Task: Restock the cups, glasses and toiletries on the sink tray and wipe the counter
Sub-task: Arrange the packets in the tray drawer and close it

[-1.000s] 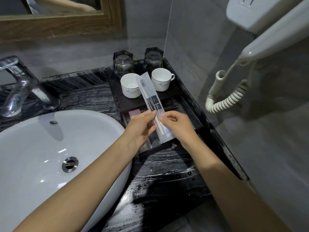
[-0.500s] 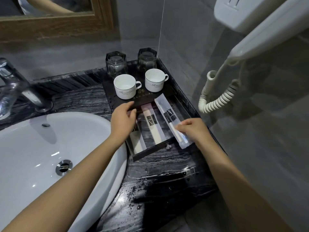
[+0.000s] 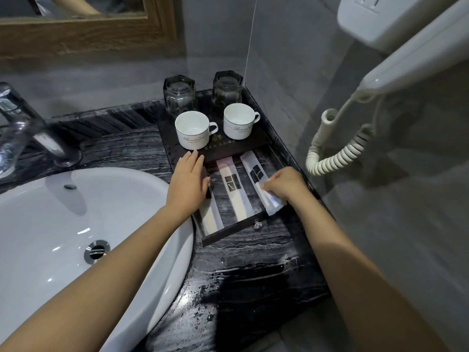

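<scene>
A dark tray (image 3: 256,142) stands in the counter's far right corner with its drawer (image 3: 228,231) pulled out toward me. Two white cups (image 3: 194,129) (image 3: 238,120) stand on its top, and two clear glasses (image 3: 180,95) (image 3: 227,88) stand behind them. Three long toiletry packets lie in the drawer: left (image 3: 210,219), middle (image 3: 234,189), right (image 3: 255,171). My left hand (image 3: 189,184) lies flat over the left packet, fingers touching the tray's edge. My right hand (image 3: 285,186) pinches the near end of the right packet, which sticks out over the drawer's front corner.
A white basin (image 3: 63,224) fills the left, with a chrome tap (image 3: 30,128) behind it. The black marble counter (image 3: 241,275) looks wet in front of the drawer. A wall hair dryer (image 3: 406,52) with a coiled cord (image 3: 337,153) hangs at the right. A wood-framed mirror (image 3: 101,29) is above.
Both hands held one packet upright a second ago. It has since been laid in the drawer's right side, and my left hand has moved flat onto the left packet.
</scene>
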A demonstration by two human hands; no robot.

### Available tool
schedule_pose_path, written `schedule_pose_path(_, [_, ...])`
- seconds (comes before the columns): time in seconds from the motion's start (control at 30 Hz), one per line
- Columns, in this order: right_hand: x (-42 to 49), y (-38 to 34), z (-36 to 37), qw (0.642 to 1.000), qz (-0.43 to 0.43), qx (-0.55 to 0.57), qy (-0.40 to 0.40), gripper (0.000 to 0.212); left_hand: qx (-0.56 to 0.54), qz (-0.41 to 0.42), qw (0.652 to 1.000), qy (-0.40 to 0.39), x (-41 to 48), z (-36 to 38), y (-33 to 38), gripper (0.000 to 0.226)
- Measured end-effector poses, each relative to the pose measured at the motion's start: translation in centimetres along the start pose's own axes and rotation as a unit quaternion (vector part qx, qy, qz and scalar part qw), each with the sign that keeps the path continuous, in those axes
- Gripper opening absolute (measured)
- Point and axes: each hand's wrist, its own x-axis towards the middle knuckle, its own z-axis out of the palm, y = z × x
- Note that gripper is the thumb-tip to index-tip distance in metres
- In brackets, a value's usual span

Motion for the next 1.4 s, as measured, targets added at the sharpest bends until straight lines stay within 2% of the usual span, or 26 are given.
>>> schedule_pose_path(0.23, [3.5,-0.7,1.9,0.996,0.043,-0.074,-0.018,0.033,-0.011,0.015,1.0,-0.001,-0.1,-0.2,-0.6,0.054])
schedule_pose_path(0.5, [3.7,0.5,2.7,0.994,0.04,-0.102,0.017,0.005,-0.009,0.021,1.0,0.006,-0.2,0.1,-0.8,0.055])
schedule_pose_path(0.63, [3.8,1.2,2.6,0.993,0.04,-0.111,0.023,0.011,-0.003,0.022,1.0,0.008,-0.2,0.2,-0.8,0.056])
schedule_pose_path(0.77, [3.9,1.2,2.2,0.995,0.013,-0.097,0.007,0.005,-0.006,0.021,1.0,0.008,-0.2,0.2,-0.8,0.056])
schedule_pose_path(0.97, [3.8,1.2,1.9,0.994,-0.012,-0.112,0.012,0.016,-0.005,0.023,1.0,0.006,-0.2,0.2,-0.9,0.057])
schedule_pose_path(1.13, [2.3,1.1,3.2,0.961,-0.098,-0.23,0.12,0.045,-0.001,0.025,1.0,0.005,-0.2,0.2,-1.0,0.059])
schedule_pose_path(1.27, [2.2,0.9,4.4,0.96,-0.086,-0.255,0.076,0.062,0.003,0.026,1.0,0.003,-0.3,0.2,-1.0,0.059])
schedule_pose_path(1.4, [2.5,1.2,4.3,0.963,-0.077,-0.252,0.065,0.054,0.003,0.033,0.999,-0.002,-0.3,0.1,-1.0,0.06])
